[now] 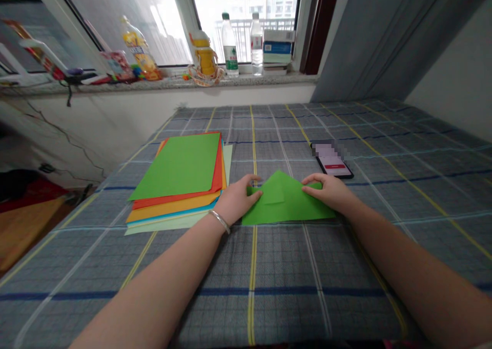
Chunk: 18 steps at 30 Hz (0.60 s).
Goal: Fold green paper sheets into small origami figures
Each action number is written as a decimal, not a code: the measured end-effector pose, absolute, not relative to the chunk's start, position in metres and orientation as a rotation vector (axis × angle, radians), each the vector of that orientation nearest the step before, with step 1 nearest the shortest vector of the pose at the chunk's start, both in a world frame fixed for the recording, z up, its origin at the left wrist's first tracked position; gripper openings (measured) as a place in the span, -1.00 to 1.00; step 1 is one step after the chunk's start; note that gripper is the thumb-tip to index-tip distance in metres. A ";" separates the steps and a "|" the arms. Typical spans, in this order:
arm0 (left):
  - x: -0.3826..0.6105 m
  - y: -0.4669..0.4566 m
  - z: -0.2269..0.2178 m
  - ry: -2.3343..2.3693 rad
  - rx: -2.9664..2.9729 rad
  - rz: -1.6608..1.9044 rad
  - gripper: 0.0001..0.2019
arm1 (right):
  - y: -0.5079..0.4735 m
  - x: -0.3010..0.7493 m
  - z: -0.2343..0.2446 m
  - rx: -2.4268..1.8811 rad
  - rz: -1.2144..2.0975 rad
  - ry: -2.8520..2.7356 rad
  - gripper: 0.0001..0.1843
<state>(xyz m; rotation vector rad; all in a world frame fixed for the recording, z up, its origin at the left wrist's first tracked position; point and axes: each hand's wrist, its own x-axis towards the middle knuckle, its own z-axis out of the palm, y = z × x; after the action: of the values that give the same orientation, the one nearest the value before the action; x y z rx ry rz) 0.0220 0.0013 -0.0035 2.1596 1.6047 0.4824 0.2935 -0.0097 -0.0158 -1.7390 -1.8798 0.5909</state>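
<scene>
A green sheet of paper (286, 203), folded to a point at its far end, lies on the grey checked cloth (292, 282) in front of me. My left hand (237, 198) pinches a folded flap at the sheet's left side, thumb on top. Along the sheet's right edge my right hand (331, 190) presses down, its fingers curled onto the paper. A silver bangle (220, 221) circles my left wrist. To the left of my left hand sits a stack of coloured paper (180, 185), green on top.
A phone (332, 160) with a lit screen lies on the cloth beyond my right hand. The windowsill (172, 82) at the back holds bottles, a box and other clutter. A curtain (369, 36) hangs at the right; the floor drops away at the left.
</scene>
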 end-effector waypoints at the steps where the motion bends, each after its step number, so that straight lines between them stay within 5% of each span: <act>1: 0.022 0.001 -0.003 1.602 2.196 0.451 -0.62 | -0.010 0.293 -0.016 -1.741 0.580 -1.897 -0.75; 13: 0.029 -0.011 0.002 1.572 2.724 0.374 -0.72 | -0.014 0.290 -0.017 -1.683 0.311 -2.165 -0.77; 18: 0.031 -0.009 -0.006 1.063 2.967 0.474 -0.69 | -0.015 0.287 -0.019 -1.466 0.069 -2.252 -0.69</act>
<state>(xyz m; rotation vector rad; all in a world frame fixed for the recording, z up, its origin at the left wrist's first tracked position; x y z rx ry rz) 0.0307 -0.0089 -0.0056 2.9671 1.0629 0.4738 0.2870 -0.0151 -0.0193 -1.4663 -2.2518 0.0694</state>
